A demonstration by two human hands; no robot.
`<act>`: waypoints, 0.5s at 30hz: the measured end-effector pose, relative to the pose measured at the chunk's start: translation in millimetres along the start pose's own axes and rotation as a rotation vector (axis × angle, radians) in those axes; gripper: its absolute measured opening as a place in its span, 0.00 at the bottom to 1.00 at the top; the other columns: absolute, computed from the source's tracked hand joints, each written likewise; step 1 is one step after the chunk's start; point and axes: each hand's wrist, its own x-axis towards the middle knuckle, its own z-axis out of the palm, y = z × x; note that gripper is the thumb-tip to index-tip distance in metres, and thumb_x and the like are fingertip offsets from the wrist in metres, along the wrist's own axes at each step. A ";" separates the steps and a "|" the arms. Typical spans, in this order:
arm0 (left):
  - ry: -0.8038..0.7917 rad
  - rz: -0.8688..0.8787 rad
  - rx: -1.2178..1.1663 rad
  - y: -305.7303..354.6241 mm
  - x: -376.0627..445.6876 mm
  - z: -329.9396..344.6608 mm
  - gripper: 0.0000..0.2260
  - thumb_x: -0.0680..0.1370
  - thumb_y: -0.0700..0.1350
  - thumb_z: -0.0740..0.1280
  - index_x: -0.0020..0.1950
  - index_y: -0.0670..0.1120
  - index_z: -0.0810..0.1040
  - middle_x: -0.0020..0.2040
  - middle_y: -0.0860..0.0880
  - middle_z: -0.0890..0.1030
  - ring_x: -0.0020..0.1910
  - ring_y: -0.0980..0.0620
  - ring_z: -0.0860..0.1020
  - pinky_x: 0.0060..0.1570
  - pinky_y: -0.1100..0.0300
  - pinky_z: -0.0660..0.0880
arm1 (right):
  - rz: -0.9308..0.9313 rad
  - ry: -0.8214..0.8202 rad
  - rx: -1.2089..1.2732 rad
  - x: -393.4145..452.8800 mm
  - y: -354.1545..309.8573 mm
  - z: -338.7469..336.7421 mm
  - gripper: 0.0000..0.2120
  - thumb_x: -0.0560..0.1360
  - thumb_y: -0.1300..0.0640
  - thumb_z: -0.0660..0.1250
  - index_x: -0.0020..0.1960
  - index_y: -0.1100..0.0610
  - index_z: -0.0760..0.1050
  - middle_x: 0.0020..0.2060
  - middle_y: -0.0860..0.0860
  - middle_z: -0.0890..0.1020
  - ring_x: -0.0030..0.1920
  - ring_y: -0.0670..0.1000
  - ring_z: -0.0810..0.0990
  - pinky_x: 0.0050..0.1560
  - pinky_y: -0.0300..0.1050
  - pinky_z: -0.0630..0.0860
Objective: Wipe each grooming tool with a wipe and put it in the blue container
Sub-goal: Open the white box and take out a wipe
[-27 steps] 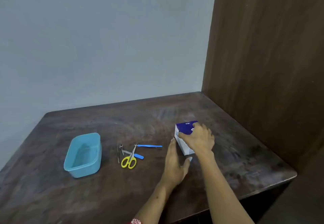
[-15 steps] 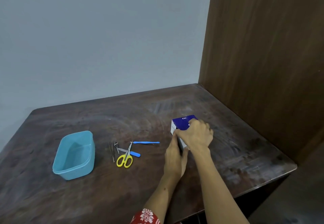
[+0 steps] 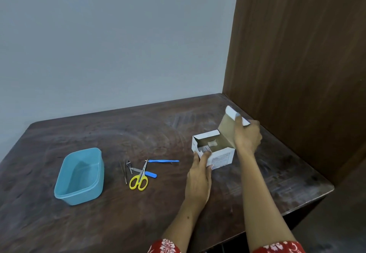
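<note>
Wipe box [image 3: 214,153] sat on desk [image 3: 138,134], lid [image 3: 227,132] pinched back by right hand [image 3: 247,138]; left hand [image 3: 198,181] pressed flat against its front. I'd brace it, then draw one wipe. Grooming tools [image 3: 141,171] lay beside blue container [image 3: 80,176].

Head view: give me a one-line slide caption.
Right hand lifts the wipe box lid, left hand steadies it; grooming tools and blue container wait.
</note>
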 end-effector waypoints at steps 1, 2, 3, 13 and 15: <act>-0.004 0.008 -0.002 -0.5 -0.1 0.0 0.16 0.78 0.39 0.60 0.64 0.53 0.68 0.67 0.51 0.69 0.58 0.50 0.75 0.52 0.54 0.76 | 0.032 0.073 0.027 2.3 5.2 1.3 0.20 0.77 0.46 0.61 0.61 0.60 0.69 0.58 0.61 0.78 0.58 0.63 0.75 0.52 0.51 0.70; -0.002 0.016 -0.003 -0.3 -0.1 -0.4 0.16 0.78 0.39 0.60 0.64 0.52 0.68 0.67 0.51 0.69 0.59 0.50 0.75 0.53 0.55 0.76 | 0.055 0.129 0.041 4.6 11.4 2.7 0.19 0.78 0.47 0.61 0.62 0.59 0.67 0.58 0.62 0.77 0.57 0.64 0.75 0.52 0.52 0.71; 0.000 0.018 0.000 -0.2 -0.1 -0.3 0.16 0.78 0.39 0.60 0.64 0.52 0.68 0.68 0.51 0.69 0.59 0.50 0.75 0.54 0.55 0.75 | 0.071 0.166 0.042 7.3 18.5 4.7 0.18 0.79 0.49 0.60 0.63 0.59 0.65 0.58 0.63 0.77 0.57 0.65 0.75 0.51 0.53 0.71; -0.028 -0.047 0.044 5.2 -0.2 -1.8 0.12 0.79 0.43 0.60 0.62 0.52 0.71 0.76 0.46 0.56 0.70 0.47 0.66 0.60 0.55 0.71 | 0.174 -0.032 -0.482 34.1 58.0 9.5 0.20 0.73 0.45 0.67 0.61 0.53 0.76 0.71 0.59 0.62 0.68 0.63 0.60 0.66 0.59 0.58; -0.035 -0.037 0.046 5.7 0.0 -2.1 0.11 0.79 0.42 0.59 0.60 0.53 0.70 0.76 0.46 0.57 0.69 0.48 0.67 0.59 0.54 0.72 | 0.024 0.011 -0.554 32.4 52.3 7.2 0.19 0.72 0.48 0.69 0.60 0.54 0.76 0.69 0.59 0.64 0.67 0.62 0.62 0.66 0.58 0.59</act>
